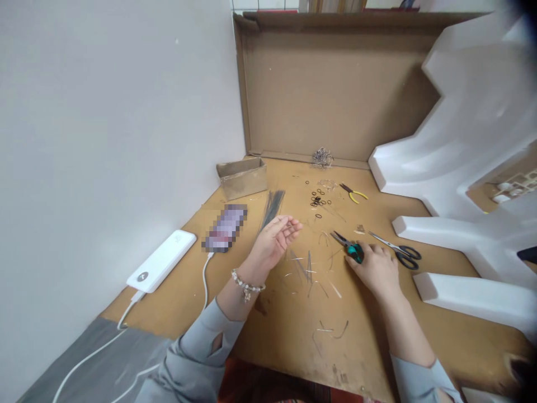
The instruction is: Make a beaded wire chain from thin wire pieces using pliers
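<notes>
My left hand (274,239) hovers over the brown cardboard work surface (293,336), palm turned up, fingers loosely curled and apart; nothing shows in it. It wears a bead bracelet at the wrist. My right hand (375,267) rests on the board with its fingers closed over the green handles of small pliers (347,246), whose jaws point up-left. Cut wire pieces (308,271) lie scattered between the hands. A bundle of straight thin wires (272,206) lies just beyond my left hand.
Black scissors (398,251) lie right of my right hand. Yellow-handled pliers (353,193), small black rings (319,200) and a tangle of wire (322,158) sit farther back. A small cardboard box (242,177), phone (225,226) and white power bank (161,260) are left. White foam (461,168) stands right.
</notes>
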